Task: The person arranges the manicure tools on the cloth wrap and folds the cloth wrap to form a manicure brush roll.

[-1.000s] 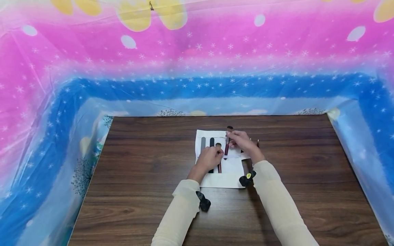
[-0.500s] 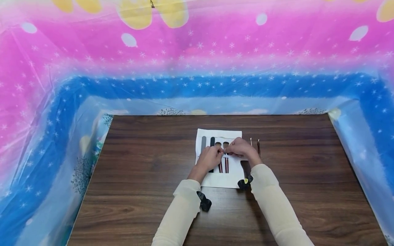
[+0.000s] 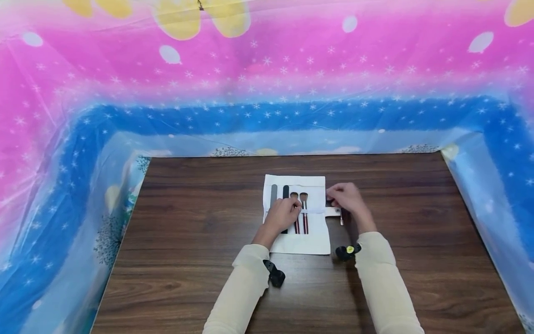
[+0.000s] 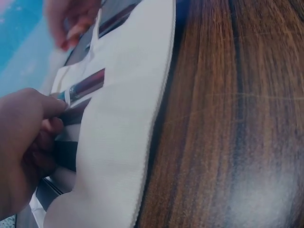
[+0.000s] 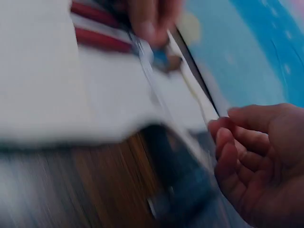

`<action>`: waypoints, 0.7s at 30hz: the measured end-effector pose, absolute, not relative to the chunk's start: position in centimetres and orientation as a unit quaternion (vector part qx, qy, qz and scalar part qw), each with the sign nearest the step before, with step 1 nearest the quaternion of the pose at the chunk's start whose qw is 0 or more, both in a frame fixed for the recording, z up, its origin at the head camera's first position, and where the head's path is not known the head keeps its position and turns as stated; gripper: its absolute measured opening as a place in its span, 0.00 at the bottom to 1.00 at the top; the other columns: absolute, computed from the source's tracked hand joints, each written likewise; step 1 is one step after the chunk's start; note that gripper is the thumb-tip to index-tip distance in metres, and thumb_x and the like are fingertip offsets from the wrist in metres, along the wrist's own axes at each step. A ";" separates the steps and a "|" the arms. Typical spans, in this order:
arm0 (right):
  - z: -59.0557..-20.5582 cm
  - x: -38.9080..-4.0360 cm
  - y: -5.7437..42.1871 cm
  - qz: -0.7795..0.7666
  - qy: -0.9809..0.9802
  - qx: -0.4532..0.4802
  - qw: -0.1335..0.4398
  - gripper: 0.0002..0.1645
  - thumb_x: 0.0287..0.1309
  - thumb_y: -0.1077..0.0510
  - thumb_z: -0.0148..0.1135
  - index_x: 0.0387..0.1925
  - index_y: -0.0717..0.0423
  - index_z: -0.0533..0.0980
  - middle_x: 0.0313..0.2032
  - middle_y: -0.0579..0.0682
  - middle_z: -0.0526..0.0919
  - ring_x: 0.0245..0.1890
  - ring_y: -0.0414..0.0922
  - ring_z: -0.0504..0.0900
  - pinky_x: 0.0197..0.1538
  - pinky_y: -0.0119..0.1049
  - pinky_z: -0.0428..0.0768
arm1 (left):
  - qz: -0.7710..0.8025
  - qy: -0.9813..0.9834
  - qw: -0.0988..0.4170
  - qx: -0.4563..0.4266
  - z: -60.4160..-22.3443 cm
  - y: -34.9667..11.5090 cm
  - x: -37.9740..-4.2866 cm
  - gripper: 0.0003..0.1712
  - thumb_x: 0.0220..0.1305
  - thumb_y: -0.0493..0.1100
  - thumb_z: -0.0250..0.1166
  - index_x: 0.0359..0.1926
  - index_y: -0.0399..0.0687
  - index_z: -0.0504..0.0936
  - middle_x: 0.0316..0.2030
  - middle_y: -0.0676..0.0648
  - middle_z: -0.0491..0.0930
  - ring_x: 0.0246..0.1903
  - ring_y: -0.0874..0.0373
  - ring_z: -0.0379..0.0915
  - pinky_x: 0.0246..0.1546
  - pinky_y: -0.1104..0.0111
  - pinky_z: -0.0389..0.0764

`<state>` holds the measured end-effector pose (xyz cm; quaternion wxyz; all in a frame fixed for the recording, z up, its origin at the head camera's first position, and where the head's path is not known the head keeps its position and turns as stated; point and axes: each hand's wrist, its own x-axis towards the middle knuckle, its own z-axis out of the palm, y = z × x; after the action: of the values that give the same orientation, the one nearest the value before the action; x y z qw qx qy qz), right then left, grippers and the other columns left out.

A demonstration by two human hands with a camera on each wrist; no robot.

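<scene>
A white fabric brush roll lies unfolded on the table. In it sit a grey flat strip like a nail file, a similar black strip and two makeup brushes with dark red handles. My left hand rests over the roll, thumb and fingers pinching its inner band beside the brushes; in the left wrist view the left hand partly hides them. Off the roll's right edge is my right hand. In the right wrist view the right hand has loosely curled fingers, nothing visible between them.
A white tab sticks out from the roll's right side. Beside it lies a thin tool, partly hidden by my right hand. The brown wooden table is bordered by a patterned curtain.
My right hand lowered a second brush into the roll beside the first, released it, and moved right past the roll's edge. My left hand has stayed in place.
</scene>
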<state>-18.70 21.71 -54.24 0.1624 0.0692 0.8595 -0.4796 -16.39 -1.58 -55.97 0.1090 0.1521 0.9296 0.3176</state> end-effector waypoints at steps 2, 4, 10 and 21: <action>-54.3 -18.2 23.6 -0.457 0.876 0.098 0.117 0.18 0.71 0.57 0.54 0.49 0.67 0.81 0.36 0.58 0.87 0.25 0.35 0.79 0.32 0.28 0.78 | 0.326 0.927 0.106 0.153 -55.9 -1.5 -16.3 0.09 0.73 0.44 0.60 0.44 0.47 0.86 0.23 0.52 0.79 0.21 0.64 0.67 0.28 0.72 0.69; -54.3 -17.8 25.2 -0.422 0.893 0.124 0.096 0.17 0.71 0.56 0.53 0.48 0.65 0.82 0.39 0.59 0.87 0.27 0.37 0.80 0.33 0.29 0.78 | 0.333 0.925 0.103 0.151 -55.7 -1.3 -16.3 0.09 0.73 0.43 0.60 0.42 0.47 0.86 0.21 0.53 0.77 0.20 0.64 0.66 0.26 0.73 0.67; -54.4 -17.4 27.1 -0.358 0.914 0.136 0.137 0.18 0.71 0.51 0.56 0.47 0.62 0.81 0.37 0.55 0.86 0.33 0.44 0.82 0.36 0.34 0.75 | 0.325 0.928 0.102 0.152 -55.1 -0.6 -16.1 0.10 0.72 0.46 0.61 0.44 0.49 0.86 0.18 0.55 0.72 0.18 0.64 0.65 0.22 0.72 0.65; -53.6 -18.6 26.5 -0.285 0.930 0.112 0.205 0.20 0.67 0.54 0.60 0.18 0.54 0.74 0.16 0.44 0.77 0.24 0.45 0.79 0.30 0.36 0.72 | 0.257 0.940 0.129 0.185 -55.2 0.3 -15.9 0.16 0.72 0.49 0.61 0.55 0.52 0.85 0.23 0.55 0.79 0.21 0.64 0.70 0.27 0.70 0.71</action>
<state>-18.59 26.50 -53.56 0.2050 0.1123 0.9297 -0.2847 -15.87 0.35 -55.16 0.1286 0.1846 0.9398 0.2574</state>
